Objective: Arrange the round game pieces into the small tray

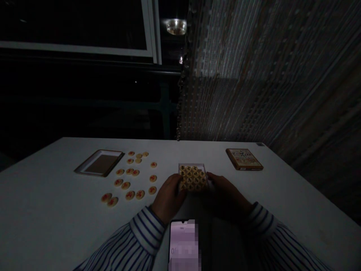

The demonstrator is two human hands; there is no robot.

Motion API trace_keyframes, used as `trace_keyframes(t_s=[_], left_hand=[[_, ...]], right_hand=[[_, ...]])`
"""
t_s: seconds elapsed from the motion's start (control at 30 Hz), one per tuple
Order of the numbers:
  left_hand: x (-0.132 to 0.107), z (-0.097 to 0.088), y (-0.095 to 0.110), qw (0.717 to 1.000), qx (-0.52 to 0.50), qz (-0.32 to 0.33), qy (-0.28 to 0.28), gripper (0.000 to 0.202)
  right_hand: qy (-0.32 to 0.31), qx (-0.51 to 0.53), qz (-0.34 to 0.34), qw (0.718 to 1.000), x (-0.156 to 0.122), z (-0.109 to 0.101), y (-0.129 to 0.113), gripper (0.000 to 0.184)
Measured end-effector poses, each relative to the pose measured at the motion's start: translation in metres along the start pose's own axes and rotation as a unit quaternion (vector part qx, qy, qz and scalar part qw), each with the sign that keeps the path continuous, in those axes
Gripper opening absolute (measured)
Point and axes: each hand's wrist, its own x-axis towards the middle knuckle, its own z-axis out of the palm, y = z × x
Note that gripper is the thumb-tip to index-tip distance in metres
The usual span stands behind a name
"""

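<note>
A small open box (194,164) stands in the middle, filled with rows of round Chinese chess pieces (189,180) bearing black characters. A gap shows at its upper right corner. My left hand (169,197) is closed on the left side of the box, its thumb near the front. On the opposite side, my right hand (228,192) grips the right edge; its lower fingers are lost in shadow. Left of the box lie several loose Chinese chess pieces (125,185), most with red characters up and a few looking blank.
A shallow open tray or lid (103,164) lies at the left on the white table (56,210). At the right is a flat printed box (244,159). A lit phone (183,244) is close to me, between my forearms. Behind the table hangs a string curtain (225,75).
</note>
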Motion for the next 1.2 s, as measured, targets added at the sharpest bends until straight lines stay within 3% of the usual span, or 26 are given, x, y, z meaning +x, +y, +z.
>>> trace_keyframes(t_s=[0.27, 0.57, 0.67, 0.83, 1.03, 1.2], left_hand=[[0.001, -0.003, 0.000, 0.998, 0.005, 0.020, 0.055, 0.028], [0.005, -0.018, -0.005, 0.995, 0.012, -0.005, 0.095, 0.028], [0.004, -0.035, -0.010, 0.995, 0.019, -0.013, 0.098, 0.030], [0.007, -0.078, -0.028, 0.989, 0.033, -0.062, 0.128, 0.033], [0.018, -0.124, -0.069, 0.978, 0.052, -0.127, 0.155, 0.041], [0.015, -0.141, -0.103, 0.971, 0.095, -0.136, 0.171, 0.039]], right_hand=[[0.058, -0.012, 0.034, 0.998, -0.006, 0.002, 0.003, 0.047], [0.161, 0.031, 0.055, 0.985, -0.001, -0.008, 0.009, 0.035], [0.169, 0.030, 0.045, 0.984, 0.002, -0.016, 0.006, 0.031], [0.141, -0.009, 0.004, 0.990, 0.015, -0.030, -0.008, 0.028], [0.093, -0.071, -0.046, 0.992, 0.048, -0.043, -0.038, 0.027], [0.055, -0.116, -0.093, 0.987, 0.088, -0.039, -0.065, 0.025]])
